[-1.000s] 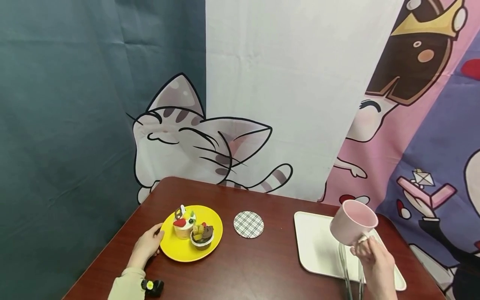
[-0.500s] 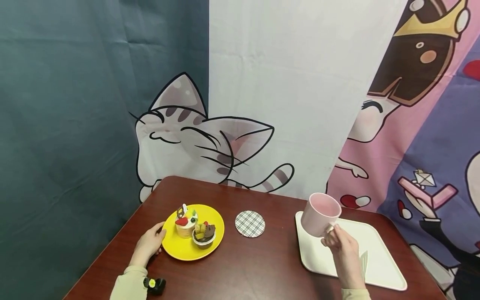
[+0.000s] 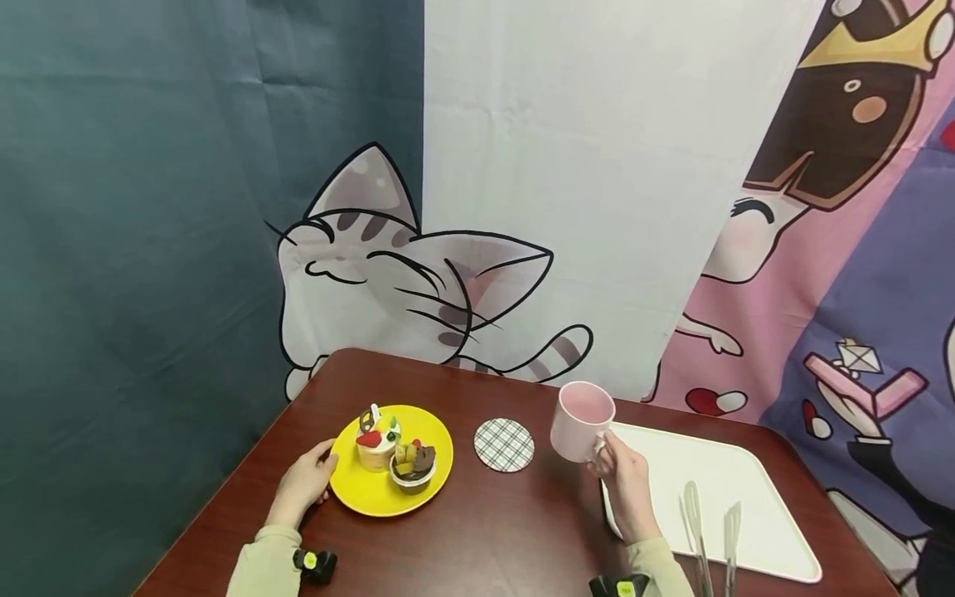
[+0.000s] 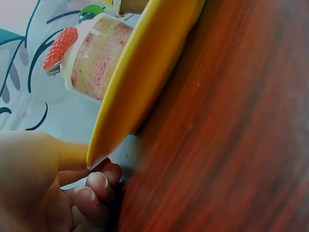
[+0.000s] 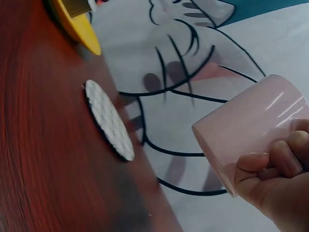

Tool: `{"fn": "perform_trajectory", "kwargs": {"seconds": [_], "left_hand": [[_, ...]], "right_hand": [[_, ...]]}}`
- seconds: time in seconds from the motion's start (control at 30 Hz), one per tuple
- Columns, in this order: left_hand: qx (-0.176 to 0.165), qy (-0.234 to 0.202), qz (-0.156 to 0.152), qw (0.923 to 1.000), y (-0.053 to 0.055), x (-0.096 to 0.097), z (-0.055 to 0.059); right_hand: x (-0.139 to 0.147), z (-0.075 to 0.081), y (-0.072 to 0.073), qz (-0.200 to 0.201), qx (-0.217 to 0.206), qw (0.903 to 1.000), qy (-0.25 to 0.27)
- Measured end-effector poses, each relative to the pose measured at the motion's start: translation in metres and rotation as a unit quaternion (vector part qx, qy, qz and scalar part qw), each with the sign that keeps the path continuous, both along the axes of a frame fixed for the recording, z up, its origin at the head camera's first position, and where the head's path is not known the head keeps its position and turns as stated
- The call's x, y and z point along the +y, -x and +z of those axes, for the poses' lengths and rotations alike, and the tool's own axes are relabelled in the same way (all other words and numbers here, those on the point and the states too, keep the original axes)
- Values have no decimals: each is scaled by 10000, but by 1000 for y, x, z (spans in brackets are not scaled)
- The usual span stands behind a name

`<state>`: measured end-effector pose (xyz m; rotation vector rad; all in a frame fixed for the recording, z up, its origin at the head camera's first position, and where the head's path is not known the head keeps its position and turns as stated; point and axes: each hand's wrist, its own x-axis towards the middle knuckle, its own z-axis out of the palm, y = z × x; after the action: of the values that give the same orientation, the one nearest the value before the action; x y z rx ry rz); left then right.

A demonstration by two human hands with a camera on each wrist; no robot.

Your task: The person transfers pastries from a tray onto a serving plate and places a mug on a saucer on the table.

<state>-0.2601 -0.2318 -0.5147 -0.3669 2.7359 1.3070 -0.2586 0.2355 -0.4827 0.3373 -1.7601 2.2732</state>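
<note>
My right hand [image 3: 625, 485] grips a pink mug [image 3: 578, 427] by its handle and holds it upright above the table, between the coaster and the white tray. A round checked coaster [image 3: 504, 445] lies just left of the mug; the right wrist view shows the mug [image 5: 251, 125] apart from the coaster [image 5: 108, 118]. My left hand [image 3: 304, 479] pinches the near-left rim of a yellow plate [image 3: 366, 497], thumb above and curled fingers below. On the plate stand a strawberry-topped cake cup [image 3: 376, 448] and a chocolate cupcake [image 3: 413, 468].
A white tray [image 3: 753, 489] lies on the right side of the brown table [image 3: 477, 531]. Metal tongs [image 3: 695, 518] rest on its front edge, handles towards me. Printed cloth curtains [image 3: 597, 166] hang behind the table.
My right hand has carried the pink mug leftwards from over the tray to near the coaster. The tongs on the tray now show fully. My left hand stays at the plate.
</note>
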Motion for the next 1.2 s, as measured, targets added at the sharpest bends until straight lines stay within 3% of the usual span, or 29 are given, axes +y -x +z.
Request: {"fn": "perform_trajectory", "kwargs": {"seconds": [0.03, 0.27, 0.5, 0.73, 0.87, 1.07, 1.2], "left_hand": [[0, -8, -2, 10000, 0, 0, 0], [14, 103, 22, 9999, -1, 1, -2], [20, 33, 27, 10000, 0, 1, -1], [34, 28, 51, 10000, 1, 2, -2], [15, 74, 58, 10000, 1, 2, -2], [-3, 130, 121, 9998, 1, 2, -2], [-18, 130, 147, 9998, 1, 2, -1]], "right_hand": [[1, -7, 6, 194, 105, 9998, -7], [-11, -24, 30, 445, -88, 9989, -100], [-35, -14, 31, 316, -324, 9989, -91], [-47, -14, 39, 554, -311, 9979, 123], [-57, -10, 41, 407, -697, 9967, 129], [-74, -1, 37, 216, -1620, 9859, 354], [-84, 1, 36, 313, -1725, 9840, 309]]}}
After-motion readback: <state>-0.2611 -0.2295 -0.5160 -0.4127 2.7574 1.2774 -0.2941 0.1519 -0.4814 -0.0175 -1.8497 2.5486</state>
